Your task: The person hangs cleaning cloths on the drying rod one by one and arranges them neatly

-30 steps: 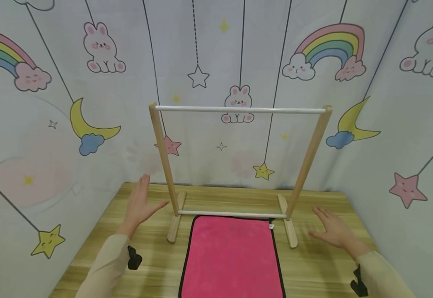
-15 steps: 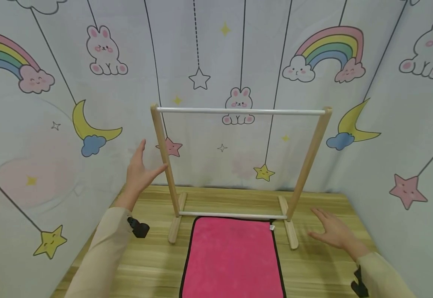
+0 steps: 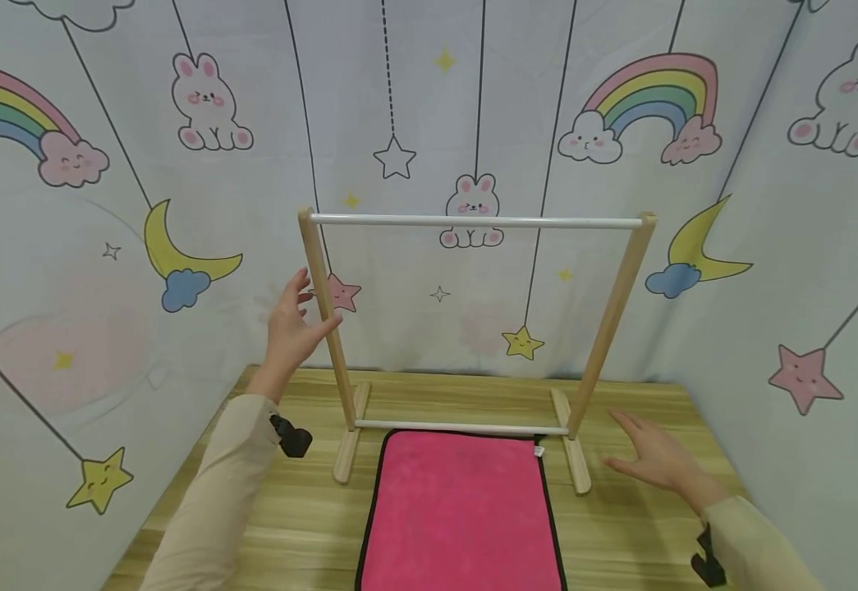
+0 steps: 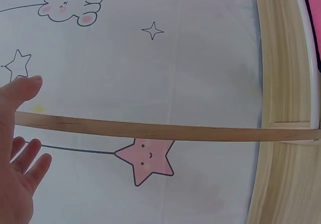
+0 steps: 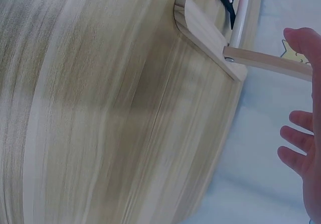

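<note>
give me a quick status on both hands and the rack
Left hand open, raised beside rack's left post, no grip yet. Right hand open, low over table by right foot. Pink towel flat, untouched.

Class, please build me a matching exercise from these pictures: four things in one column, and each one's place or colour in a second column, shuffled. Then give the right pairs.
Things
1. towel
2. top rail
3. left hand
4. right hand

Descriptions
A. white, across the rack's top
B. low over the table, fingers spread
C. pink, flat on the table
D. raised beside the rack's left post

Pairs: 1-C, 2-A, 3-D, 4-B
</note>
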### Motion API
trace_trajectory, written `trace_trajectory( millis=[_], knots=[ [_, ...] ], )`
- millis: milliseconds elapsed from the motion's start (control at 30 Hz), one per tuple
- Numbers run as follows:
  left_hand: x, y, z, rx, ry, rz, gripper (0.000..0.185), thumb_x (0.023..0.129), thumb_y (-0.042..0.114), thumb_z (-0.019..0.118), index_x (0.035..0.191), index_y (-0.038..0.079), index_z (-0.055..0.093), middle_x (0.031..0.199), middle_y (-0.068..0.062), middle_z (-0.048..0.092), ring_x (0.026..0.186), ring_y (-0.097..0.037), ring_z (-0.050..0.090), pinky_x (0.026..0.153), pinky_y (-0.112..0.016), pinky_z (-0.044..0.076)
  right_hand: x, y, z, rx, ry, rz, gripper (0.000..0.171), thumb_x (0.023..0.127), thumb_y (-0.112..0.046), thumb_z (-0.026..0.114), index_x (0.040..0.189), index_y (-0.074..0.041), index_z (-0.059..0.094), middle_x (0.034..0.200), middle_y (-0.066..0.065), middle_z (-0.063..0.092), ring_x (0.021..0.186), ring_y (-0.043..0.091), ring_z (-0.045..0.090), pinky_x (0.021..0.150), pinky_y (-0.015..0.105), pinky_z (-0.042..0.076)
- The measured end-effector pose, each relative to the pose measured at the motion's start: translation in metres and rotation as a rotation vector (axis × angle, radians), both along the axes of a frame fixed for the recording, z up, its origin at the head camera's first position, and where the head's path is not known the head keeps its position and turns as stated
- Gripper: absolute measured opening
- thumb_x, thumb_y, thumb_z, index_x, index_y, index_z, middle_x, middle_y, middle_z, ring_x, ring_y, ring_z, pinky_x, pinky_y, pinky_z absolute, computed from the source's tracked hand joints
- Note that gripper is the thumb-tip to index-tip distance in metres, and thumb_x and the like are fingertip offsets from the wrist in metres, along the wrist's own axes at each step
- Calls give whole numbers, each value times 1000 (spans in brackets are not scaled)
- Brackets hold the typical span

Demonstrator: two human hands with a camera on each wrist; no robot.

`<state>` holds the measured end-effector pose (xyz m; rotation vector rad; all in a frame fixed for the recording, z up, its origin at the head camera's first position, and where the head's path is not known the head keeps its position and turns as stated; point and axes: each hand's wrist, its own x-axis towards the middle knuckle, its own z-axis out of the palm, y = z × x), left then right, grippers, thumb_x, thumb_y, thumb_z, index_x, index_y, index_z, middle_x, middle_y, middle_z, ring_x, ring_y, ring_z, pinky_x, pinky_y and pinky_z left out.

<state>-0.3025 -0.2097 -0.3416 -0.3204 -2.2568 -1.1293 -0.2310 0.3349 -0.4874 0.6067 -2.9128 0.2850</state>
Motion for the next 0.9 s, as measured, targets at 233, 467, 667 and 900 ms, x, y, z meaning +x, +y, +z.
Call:
trace_trajectory(
  millis=[233, 467, 667, 900],
  knots=[
    [-5, 3, -14, 21, -61, -10, 77, 74, 0, 71, 138, 1, 28, 124, -22, 47, 105, -35, 52, 85, -48, 49, -3, -10, 4, 1, -9, -6, 81, 75, -50, 66, 132, 1, 41, 124, 27, 48, 108, 44, 48, 85, 56, 43],
    [-7, 8, -20, 48, -74, 34, 61, 77, -5, 65, 131, -5, 37, 115, -24, 51, 98, -35, 55, 80, -44, 53, -6, -21, 3, -26, 4, 27, 77, 74, -43, 69, 132, 1, 42, 123, 26, 50, 109, 43, 49, 88, 55, 42],
    [-9, 10, -23, 55, -52, 55, 55, 78, -7, 63, 128, -6, 40, 112, -24, 51, 95, -34, 56, 76, -42, 54, -10, -33, 3, -71, 2, 55, 78, 75, -43, 69, 132, 2, 41, 126, 23, 49, 112, 41, 47, 91, 54, 41],
    [-11, 12, -24, 35, -49, 73, 52, 80, -6, 61, 127, -6, 40, 111, -24, 50, 95, -34, 56, 76, -42, 54, -14, -56, 2, -125, -43, 75, 78, 75, -45, 68, 133, 0, 42, 125, 23, 50, 113, 40, 47, 93, 54, 40]
  ],
)
